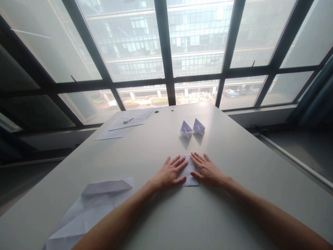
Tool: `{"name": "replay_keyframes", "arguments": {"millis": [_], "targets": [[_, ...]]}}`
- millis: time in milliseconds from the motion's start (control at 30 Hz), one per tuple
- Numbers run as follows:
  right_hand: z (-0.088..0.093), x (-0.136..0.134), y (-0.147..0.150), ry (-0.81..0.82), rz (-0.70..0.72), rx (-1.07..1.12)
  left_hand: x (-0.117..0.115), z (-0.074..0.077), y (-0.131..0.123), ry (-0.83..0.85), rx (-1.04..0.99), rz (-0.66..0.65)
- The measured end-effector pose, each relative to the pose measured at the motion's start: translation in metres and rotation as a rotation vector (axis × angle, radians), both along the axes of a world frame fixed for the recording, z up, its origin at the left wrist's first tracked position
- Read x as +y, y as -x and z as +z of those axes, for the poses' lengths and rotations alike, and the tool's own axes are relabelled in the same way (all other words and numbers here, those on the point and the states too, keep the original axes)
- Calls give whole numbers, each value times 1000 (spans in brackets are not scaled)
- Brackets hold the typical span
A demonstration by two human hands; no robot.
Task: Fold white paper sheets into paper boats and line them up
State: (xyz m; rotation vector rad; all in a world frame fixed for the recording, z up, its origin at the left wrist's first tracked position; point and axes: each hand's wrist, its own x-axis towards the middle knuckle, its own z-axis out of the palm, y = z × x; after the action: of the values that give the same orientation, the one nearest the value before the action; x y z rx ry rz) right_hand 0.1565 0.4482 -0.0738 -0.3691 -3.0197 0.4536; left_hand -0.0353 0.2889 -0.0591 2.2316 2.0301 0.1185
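A small folded piece of white paper lies flat on the grey table in front of me. My left hand rests on its left half with fingers stretched out flat. My right hand presses its right half, fingers also flat and spread. Neither hand grips anything. Two finished folded paper boats stand side by side a little beyond the hands.
A large creased sheet of white paper lies at the near left. Flat sheets with a small pen-like object sit at the far left. Behind the table's far edge are tall windows. The table's right edge runs diagonally past my right arm.
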Motion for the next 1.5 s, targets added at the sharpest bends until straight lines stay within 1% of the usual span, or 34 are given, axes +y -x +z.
{"name": "replay_keyframes", "arguments": {"millis": [200,400,967,1100,1167,1300,1367,1500], "targets": [[1,0,0,4,13,-2,0,-2,0,-9,-8,-6],[-1,1,-1,5,51,13,1,-4,1,-19,-13,-7],[-1,1,0,15,48,16,1,-10,1,-67,-35,39],[-1,1,-1,18,45,18,3,-11,1,-111,-71,86],[0,1,-1,20,43,21,4,-13,2,-140,-105,136],[1,1,-1,25,40,14,8,-18,2,-224,-119,357],[1,1,-1,24,40,11,9,-20,2,-252,-118,424],[0,1,-1,21,36,9,8,-22,3,-281,-135,399]]}}
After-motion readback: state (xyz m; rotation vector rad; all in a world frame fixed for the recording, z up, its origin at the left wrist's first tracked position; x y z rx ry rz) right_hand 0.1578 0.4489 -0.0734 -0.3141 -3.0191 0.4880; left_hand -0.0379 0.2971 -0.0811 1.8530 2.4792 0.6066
